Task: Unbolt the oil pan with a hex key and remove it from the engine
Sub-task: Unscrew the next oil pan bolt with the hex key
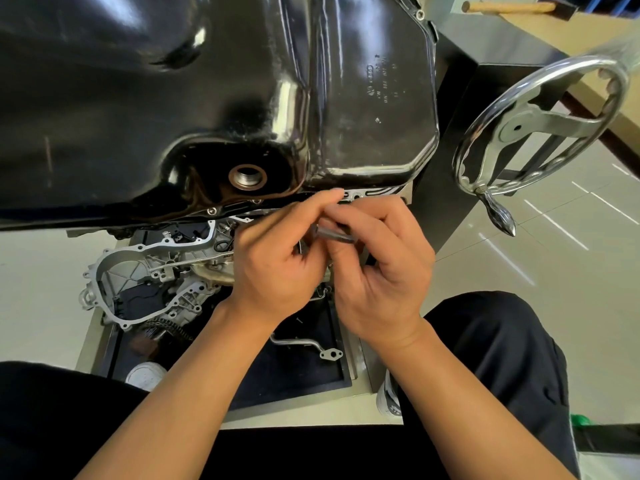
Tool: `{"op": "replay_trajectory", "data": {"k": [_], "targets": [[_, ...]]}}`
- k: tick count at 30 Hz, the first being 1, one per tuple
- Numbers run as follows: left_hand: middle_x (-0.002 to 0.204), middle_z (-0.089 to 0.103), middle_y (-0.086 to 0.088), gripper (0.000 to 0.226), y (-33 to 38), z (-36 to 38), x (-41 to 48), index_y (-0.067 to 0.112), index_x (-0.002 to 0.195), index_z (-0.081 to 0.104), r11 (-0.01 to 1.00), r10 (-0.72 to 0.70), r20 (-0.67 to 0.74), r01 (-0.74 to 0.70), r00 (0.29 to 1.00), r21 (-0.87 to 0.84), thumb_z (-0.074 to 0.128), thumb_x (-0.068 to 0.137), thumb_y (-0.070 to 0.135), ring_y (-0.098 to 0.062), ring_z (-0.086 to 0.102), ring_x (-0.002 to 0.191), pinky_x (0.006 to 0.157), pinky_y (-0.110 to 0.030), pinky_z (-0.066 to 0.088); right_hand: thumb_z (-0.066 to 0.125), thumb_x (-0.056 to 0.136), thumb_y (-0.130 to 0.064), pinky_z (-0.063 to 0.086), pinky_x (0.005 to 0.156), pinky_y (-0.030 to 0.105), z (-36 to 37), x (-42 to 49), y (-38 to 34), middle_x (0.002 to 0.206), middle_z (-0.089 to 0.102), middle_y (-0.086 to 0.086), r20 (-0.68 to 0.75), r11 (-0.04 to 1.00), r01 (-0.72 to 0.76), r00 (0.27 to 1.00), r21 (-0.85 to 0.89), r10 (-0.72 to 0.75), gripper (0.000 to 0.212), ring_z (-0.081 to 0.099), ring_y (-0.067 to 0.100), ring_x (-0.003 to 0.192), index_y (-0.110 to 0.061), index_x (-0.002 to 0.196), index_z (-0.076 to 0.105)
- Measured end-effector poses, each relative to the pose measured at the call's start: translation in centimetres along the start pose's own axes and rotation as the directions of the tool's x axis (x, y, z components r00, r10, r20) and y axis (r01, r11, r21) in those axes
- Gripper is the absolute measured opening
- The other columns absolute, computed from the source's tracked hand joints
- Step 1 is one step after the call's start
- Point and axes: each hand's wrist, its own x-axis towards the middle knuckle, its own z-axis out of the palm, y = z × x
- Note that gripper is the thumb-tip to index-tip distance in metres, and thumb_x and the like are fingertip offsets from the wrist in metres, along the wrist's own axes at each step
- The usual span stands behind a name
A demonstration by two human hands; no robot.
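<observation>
A glossy black oil pan (207,98) fills the upper left of the view, its open drain hole (247,177) facing me. Along its near flange sit bolts (212,211). Just below the flange's right end, my left hand (277,258) and my right hand (377,268) are pressed together. Both pinch a dark metal hex key (334,234), whose short end shows between the fingers. The key's tip and the bolt it meets are hidden behind my fingers.
A chrome handwheel (540,133) with a crank knob stands at the right. Below the pan, aluminium engine covers (149,282), a chain and a bent tube (304,344) lie on a dark tray (294,375). A hammer handle (512,8) rests on the bench behind. My knees frame the bottom.
</observation>
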Motion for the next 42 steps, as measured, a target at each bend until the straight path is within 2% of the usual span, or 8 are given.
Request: {"op": "replay_trajectory", "data": {"k": [4, 9, 12, 17, 21, 29, 35, 42], "targets": [[0.086, 0.072, -0.002, 0.014, -0.43, 0.13, -0.17, -0.002, 0.101, 0.074, 1.0, -0.001, -0.038, 0.001, 0.999, -0.004, 0.064, 0.092, -0.001, -0.003, 0.064, 0.078, 0.073, -0.013, 0.05, 0.068, 0.085, 0.011, 0.045, 0.085, 0.019, 0.04, 0.18, 0.04, 0.096, 0.057, 0.007, 0.039, 1.0, 0.025, 0.999, 0.016, -0.025, 0.028, 0.054, 0.008, 0.092, 0.011, 0.113, 0.065], [0.08, 0.062, 0.011, 0.005, -0.37, 0.12, -0.14, 0.012, 0.093, 0.068, 0.999, -0.031, -0.131, 0.025, 0.991, -0.048, 0.07, 0.091, 0.007, 0.0, 0.061, 0.073, 0.069, -0.01, 0.047, 0.086, 0.072, 0.008, 0.052, 0.078, 0.022, -0.15, -0.13, 0.43, 0.086, 0.071, 0.012, -0.05, 1.0, 0.014, 0.999, -0.005, -0.014, 0.026, 0.066, 0.015, 0.079, 0.008, 0.094, 0.073], [0.077, 0.061, 0.011, 0.013, 0.06, 0.18, 0.01, 0.012, 0.095, 0.066, 0.998, -0.049, -0.128, 0.042, 0.991, -0.055, 0.058, 0.099, 0.022, 0.004, 0.054, 0.07, 0.07, -0.007, 0.043, 0.083, 0.071, 0.015, 0.056, 0.079, 0.028, 0.0, -0.37, 0.4, 0.09, 0.073, 0.019, -0.058, 0.999, 0.034, 0.998, 0.014, -0.033, 0.021, 0.071, 0.022, 0.085, 0.011, 0.089, 0.073], [0.088, 0.065, 0.009, 0.02, -0.31, 0.45, -0.03, -0.001, 0.108, 0.072, 1.0, -0.006, -0.089, 0.008, 0.996, 0.024, 0.058, 0.099, 0.011, 0.004, 0.058, 0.08, 0.083, -0.007, 0.044, 0.066, 0.086, 0.014, 0.053, 0.092, 0.028, 0.08, -0.13, 0.21, 0.104, 0.069, 0.018, -0.039, 0.999, 0.043, 0.998, -0.012, -0.044, 0.018, 0.069, 0.022, 0.1, 0.013, 0.104, 0.068], [0.073, 0.07, -0.004, 0.016, -0.54, 0.53, -0.17, -0.001, 0.097, 0.075, 0.999, 0.006, -0.114, 0.0, 0.994, 0.054, 0.063, 0.096, 0.009, -0.001, 0.057, 0.075, 0.08, -0.004, 0.04, 0.065, 0.086, 0.009, 0.052, 0.093, 0.029, 0.24, -0.04, -0.16, 0.107, 0.069, 0.02, 0.002, 0.999, 0.037, 0.999, -0.026, -0.037, 0.022, 0.068, 0.024, 0.102, 0.014, 0.107, 0.067], [0.076, 0.05, 0.02, 0.007, -0.26, 0.54, -0.19, 0.013, 0.095, 0.062, 0.999, -0.033, -0.144, 0.037, 0.989, 0.027, 0.06, 0.098, 0.019, 0.01, 0.044, 0.071, 0.074, 0.0, 0.036, 0.073, 0.085, 0.002, 0.055, 0.088, 0.026, -0.04, -0.14, -0.05, 0.099, 0.072, 0.015, -0.08, 1.0, 0.025, 0.996, -0.016, -0.027, 0.014, 0.071, 0.018, 0.095, 0.009, 0.098, 0.072], [0.069, 0.068, -0.011, 0.024, -0.35, 0.65, -0.52, -0.006, 0.097, 0.073, 0.998, -0.03, -0.076, 0.035, 0.997, 0.058, 0.057, 0.099, 0.012, -0.002, 0.053, 0.072, 0.081, -0.002, 0.037, 0.058, 0.09, 0.007, 0.053, 0.091, 0.04, 0.36, -0.51, 0.27, 0.116, 0.068, 0.024, 0.032, 0.999, 0.05, 0.998, -0.001, -0.05, 0.024, 0.067, 0.027, 0.109, 0.013, 0.112, 0.066], [0.077, 0.057, 0.017, 0.006, -0.34, 0.63, 0.09, 0.012, 0.089, 0.069, 0.999, -0.04, -0.136, 0.043, 0.99, 0.012, 0.067, 0.094, 0.015, 0.007, 0.052, 0.071, 0.071, -0.004, 0.038, 0.079, 0.078, 0.007, 0.05, 0.078, 0.024, -0.18, -0.04, 0.31, 0.09, 0.066, 0.017, -0.071, 1.0, 0.024, 0.997, -0.006, -0.024, 0.02, 0.062, 0.016, 0.085, 0.009, 0.097, 0.072]]}}
